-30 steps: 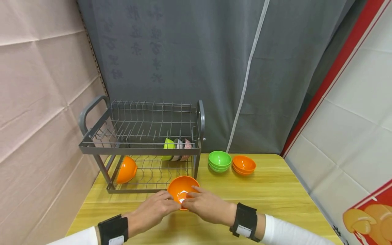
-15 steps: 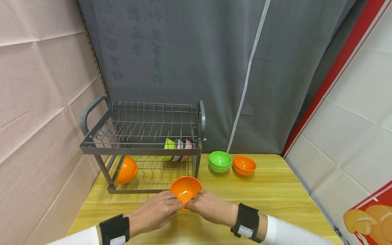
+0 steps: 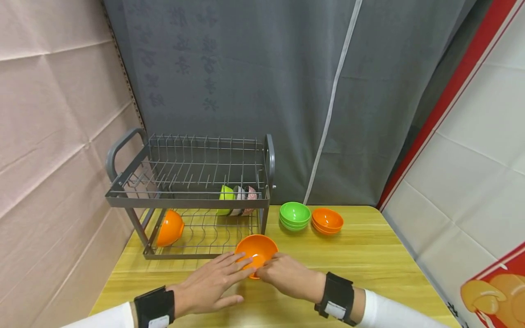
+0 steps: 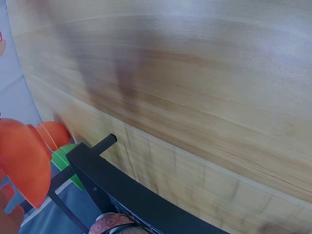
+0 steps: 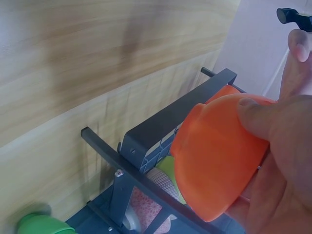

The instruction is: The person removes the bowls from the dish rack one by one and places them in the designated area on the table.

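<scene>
dish rack (image 3: pixel 188 200): on the surface (image 3: pixel 369 255), far left
left hand (image 3: pixel 209 287): fingers straight, tips touching the orange bowl (image 3: pixel 256 249)
orange bowl: tilted, just before the rack
right hand (image 3: pixel 287 278): grips the bowl's rim

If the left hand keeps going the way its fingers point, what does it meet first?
The orange bowl: the left hand points up-right with fingertips already at its near side. Beyond it probably stands the dish rack's right leg, though depth is unclear.

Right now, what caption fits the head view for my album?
Right hand holds an orange bowl before the dish rack; left hand opens beside it.
</scene>
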Tool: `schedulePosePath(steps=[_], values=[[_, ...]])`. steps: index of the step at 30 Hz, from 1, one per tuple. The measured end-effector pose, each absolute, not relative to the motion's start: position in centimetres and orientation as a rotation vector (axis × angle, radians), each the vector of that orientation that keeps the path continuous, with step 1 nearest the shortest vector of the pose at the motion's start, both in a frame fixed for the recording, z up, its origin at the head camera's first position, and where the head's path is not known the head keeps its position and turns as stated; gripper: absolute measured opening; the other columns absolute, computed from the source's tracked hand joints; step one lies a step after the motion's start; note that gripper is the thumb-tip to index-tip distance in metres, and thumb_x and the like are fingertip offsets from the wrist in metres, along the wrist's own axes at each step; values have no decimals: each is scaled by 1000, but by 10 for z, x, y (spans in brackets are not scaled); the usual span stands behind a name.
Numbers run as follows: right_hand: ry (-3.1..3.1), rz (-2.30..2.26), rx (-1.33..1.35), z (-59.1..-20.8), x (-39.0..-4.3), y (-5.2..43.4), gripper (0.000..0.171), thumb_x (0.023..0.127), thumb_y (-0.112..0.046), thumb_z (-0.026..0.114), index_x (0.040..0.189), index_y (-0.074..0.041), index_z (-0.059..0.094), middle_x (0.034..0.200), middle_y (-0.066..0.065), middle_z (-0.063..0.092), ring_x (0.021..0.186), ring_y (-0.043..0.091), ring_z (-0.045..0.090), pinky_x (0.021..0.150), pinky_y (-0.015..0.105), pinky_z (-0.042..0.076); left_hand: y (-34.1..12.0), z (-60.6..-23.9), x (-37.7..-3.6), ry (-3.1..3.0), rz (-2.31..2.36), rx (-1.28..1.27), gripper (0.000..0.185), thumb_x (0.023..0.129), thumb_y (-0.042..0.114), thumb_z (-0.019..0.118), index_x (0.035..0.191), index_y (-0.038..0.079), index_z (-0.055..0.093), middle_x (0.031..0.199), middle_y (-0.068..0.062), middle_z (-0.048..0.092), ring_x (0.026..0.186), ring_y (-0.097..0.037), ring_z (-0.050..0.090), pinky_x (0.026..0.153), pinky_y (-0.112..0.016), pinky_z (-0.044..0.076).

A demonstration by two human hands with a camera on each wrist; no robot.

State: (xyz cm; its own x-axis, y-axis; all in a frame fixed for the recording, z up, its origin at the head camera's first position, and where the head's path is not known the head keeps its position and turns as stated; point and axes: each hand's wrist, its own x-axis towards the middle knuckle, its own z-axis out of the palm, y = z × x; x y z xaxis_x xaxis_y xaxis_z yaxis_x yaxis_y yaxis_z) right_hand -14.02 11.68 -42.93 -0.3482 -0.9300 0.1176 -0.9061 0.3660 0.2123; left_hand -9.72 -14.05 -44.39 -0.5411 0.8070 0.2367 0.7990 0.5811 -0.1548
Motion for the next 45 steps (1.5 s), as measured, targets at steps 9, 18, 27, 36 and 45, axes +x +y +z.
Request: schedulePosePath(steps=[9,18,27,36,45], values=[[-2469,-158,1620,-428,-141,128,7,91,-23,72,96,-27,70,84,-16,74,74,-1,65,72,18,50,-140,-446,-99,-2609,19,-1336,67,103,64,32,159,27,34,166,-5,33,152,-27,35,121,-50,37],[-2519,-114,1575,-425,-143,140,3,92,-24,70,89,-24,70,75,-13,71,66,0,60,65,18,46,-138,-445,-100,-2597,2,-1324,69,102,65,34,160,28,31,165,-7,34,152,-29,35,120,-53,37],[-2581,-102,1514,-428,-146,155,5,91,-22,72,86,-22,70,71,-11,69,61,1,55,60,18,44,-136,-446,-104,-2564,-7,-1323,71,102,66,36,161,27,29,166,-7,33,152,-29,35,120,-52,38],[-2611,-67,1462,-429,-151,166,6,89,-20,74,85,-21,71,71,-10,69,61,3,56,61,20,47,-134,-444,-107,-2537,-16,-1329,71,102,65,38,160,25,32,167,-4,30,150,-30,38,119,-50,40],[-2596,-73,1413,-432,-157,175,14,91,-18,73,78,-19,66,67,-9,66,59,5,57,59,22,46,-133,-442,-110,-2541,10,-1313,70,101,65,38,159,25,34,167,-4,30,152,-29,36,119,-49,40]])
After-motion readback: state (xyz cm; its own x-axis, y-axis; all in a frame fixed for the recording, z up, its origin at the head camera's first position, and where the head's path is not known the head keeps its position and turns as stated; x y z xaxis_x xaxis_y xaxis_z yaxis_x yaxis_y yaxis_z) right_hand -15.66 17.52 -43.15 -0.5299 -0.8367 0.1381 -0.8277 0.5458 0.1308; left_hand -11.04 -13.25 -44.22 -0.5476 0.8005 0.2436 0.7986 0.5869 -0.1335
